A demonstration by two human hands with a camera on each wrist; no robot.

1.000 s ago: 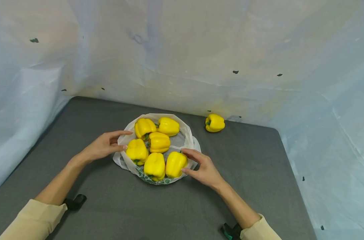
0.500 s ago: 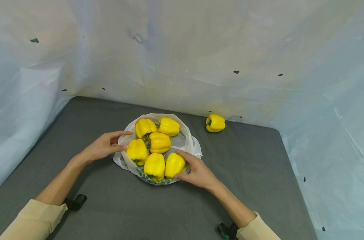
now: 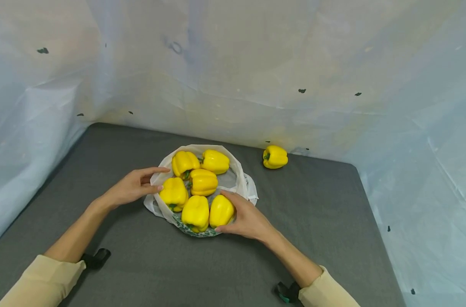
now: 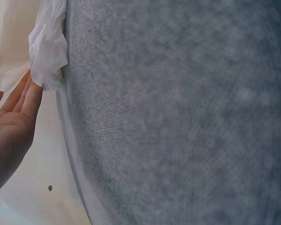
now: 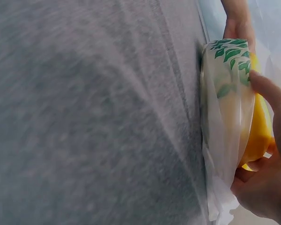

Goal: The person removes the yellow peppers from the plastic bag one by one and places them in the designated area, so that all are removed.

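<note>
A white plastic bag (image 3: pixel 240 183) with a green leaf print stands with its mouth spread and rim folded outward. Several yellow bell peppers (image 3: pixel 204 182) lie inside. My left hand (image 3: pixel 131 185) rests at the bag's left rim, index fingertip and thumb reaching over it; in the left wrist view, fairly straight fingers (image 4: pixel 30 96) touch the outside of the bag. At the bag's near right side, my right hand (image 3: pixel 250 217) holds a yellow bell pepper (image 3: pixel 222 211) between thumb and fingers. The right wrist view shows its thumb by the bag's rim and fingers around the pepper (image 5: pixel 258 133).
One more yellow bell pepper (image 3: pixel 275 157) lies outside the bag near the table's back edge. The table (image 3: pixel 171 273) has a dark grey cloth cover. Whitish plastic sheeting (image 3: pixel 237 76) with dark spots hangs behind and at both sides.
My right hand has moved left from the bag's right rim and closed in around the near right pepper. That pepper and its neighbours have shifted slightly left. My left hand has stayed in place.
</note>
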